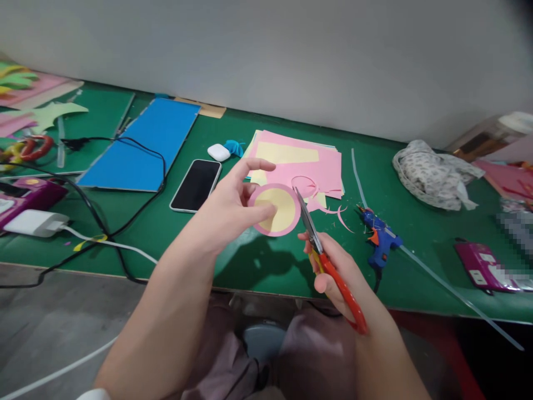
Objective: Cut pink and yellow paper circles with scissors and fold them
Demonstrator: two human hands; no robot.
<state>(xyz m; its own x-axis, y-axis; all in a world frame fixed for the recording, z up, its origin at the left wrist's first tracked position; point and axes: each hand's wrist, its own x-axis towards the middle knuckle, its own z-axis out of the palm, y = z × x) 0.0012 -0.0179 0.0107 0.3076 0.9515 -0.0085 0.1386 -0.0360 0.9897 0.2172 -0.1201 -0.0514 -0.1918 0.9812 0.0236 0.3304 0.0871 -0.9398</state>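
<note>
A round paper disc (283,218), yellow in the middle with a pink rim, is pinched in my left hand (235,203), the thumb lying across its yellow face. My right hand (339,266) grips scissors (310,225) with red and yellow handles. Their blade tips point up and away, close by the disc's right edge; I cannot tell whether they touch it. Behind the disc lies a stack of pink and yellow paper sheets (328,168). Thin curled pink paper trimmings (345,219) are strewn at its right.
A phone (196,186), a white earbud case (219,152) and a blue board (145,144) are on the left. Black cables (125,228) cross the table there. On the right lie a blue glue gun (383,241), a clear glue stick (458,297) and a patterned cloth (435,175).
</note>
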